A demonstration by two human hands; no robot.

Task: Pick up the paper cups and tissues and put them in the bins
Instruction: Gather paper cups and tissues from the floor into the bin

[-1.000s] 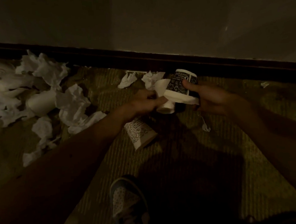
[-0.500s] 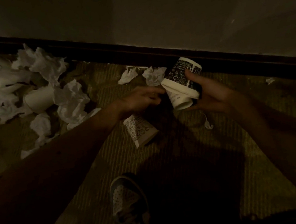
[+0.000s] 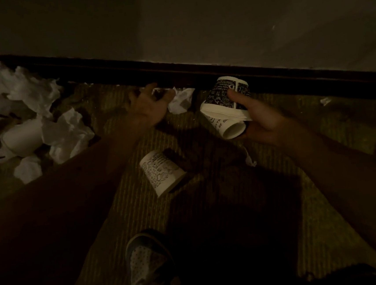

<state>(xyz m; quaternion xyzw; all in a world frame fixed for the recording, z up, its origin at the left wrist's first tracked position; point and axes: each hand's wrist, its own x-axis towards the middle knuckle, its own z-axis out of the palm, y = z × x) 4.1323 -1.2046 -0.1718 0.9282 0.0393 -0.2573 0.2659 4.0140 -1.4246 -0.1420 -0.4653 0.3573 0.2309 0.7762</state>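
My right hand [image 3: 263,121] grips a stack of nested paper cups [image 3: 226,105], black-printed and white, held on its side above the carpet. My left hand [image 3: 149,107] is stretched out near the skirting board with fingers spread, just over two crumpled tissues [image 3: 179,101]; one tissue is partly hidden under the fingers. A white printed paper cup [image 3: 160,172] lies on its side on the carpet below my left hand. At the left lies a heap of crumpled tissues [image 3: 62,133] with a plain white cup [image 3: 21,137] among them.
A dark skirting board [image 3: 291,79] and a wall close off the far side. My shoe [image 3: 148,268] stands on the carpet at the bottom centre. Small tissue scraps [image 3: 249,159] lie on the carpet below and to the right of my right hand. No bin is in view.
My left hand let go of the cup stack and reached forward to the tissues by the skirting board. My right hand kept the stack and shifted slightly right.
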